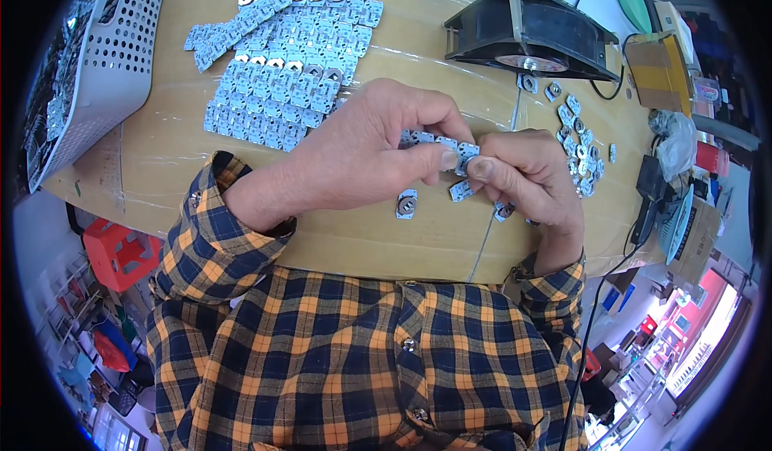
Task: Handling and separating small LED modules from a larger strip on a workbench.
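My left hand (362, 157) and my right hand (527, 177) meet over the cardboard-covered table (161, 153). Together they pinch a short strip of small square metal plates (458, 155) between thumbs and fingertips, the left hand on its left part, the right hand on its right end. Single loose plates lie just below the hands, one (406, 204) with a round dark centre and another (461, 190) beside it. Part of the strip is hidden behind my fingers.
A large sheet of joined plates (281, 73) lies at the back left. A white perforated basket (96, 57) stands far left. A black fan housing (531, 28) sits at the back right, with a scatter of separated plates (581, 149) to its right.
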A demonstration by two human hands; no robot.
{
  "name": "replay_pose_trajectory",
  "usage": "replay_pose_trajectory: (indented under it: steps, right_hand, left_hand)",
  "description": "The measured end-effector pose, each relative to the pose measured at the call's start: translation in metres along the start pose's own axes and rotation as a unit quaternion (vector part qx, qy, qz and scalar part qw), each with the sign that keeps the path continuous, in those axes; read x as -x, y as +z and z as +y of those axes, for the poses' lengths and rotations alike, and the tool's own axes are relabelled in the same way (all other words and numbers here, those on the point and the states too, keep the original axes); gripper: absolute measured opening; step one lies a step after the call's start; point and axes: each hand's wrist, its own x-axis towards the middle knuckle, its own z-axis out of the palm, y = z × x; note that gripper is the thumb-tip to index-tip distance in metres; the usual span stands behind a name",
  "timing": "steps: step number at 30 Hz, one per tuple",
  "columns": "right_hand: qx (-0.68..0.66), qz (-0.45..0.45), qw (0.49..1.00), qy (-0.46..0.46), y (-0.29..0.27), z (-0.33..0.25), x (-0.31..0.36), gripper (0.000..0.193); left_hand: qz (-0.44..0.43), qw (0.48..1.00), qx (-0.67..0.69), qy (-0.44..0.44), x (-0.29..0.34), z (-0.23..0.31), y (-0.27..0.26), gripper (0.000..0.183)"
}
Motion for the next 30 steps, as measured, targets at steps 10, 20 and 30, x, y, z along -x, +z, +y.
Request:
replay_pose_trajectory:
  steps: [10,20,30]
  right_hand:
    - [-0.033,0.062,0.997,-0.008,0.001,0.0,0.002,0.03]
    - [0.071,0.122,0.99,-0.006,0.014,0.001,-0.001,0.026]
    - [-0.083,0.145,0.982,0.092,0.015,-0.007,-0.004,0.03]
  left_hand:
    - [0.008,0.999,0.042,-0.008,0.0,0.008,0.001,0.017]
    - [0.065,0.986,0.115,-0.1,-0.003,0.008,0.003,0.018]
    - [0.08,0.989,0.087,-0.085,0.001,0.008,-0.001,0.019]
